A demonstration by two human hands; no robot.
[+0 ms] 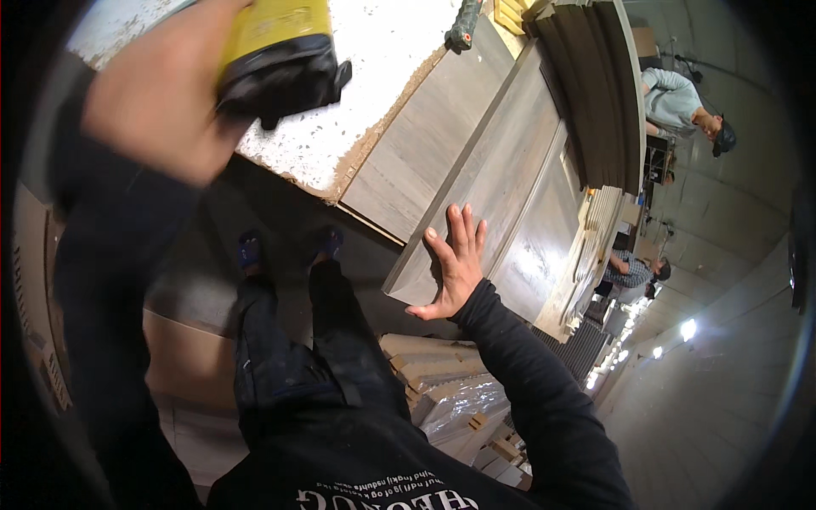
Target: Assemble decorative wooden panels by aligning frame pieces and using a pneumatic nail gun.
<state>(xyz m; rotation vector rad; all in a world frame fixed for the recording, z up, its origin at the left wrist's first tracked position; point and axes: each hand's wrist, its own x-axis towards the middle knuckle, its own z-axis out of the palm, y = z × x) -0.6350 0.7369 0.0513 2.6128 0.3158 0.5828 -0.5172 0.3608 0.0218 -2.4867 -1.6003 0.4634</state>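
A grey panel (501, 183) is being steadied under the right hand (455, 268), fingers spread flat near its end. A yellow-and-black tool (276, 51) is being gripped by the left hand (161, 98), fingers clamped round it, raised clear above the speckled board (365, 76).

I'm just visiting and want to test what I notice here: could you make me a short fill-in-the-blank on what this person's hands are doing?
1. The left hand holds a black and ____ power tool.
2. The right hand lies flat, its fingers ____, on a grey board.
3. The speckled panel is mostly ____ in colour.

Missing words: yellow; spread; white
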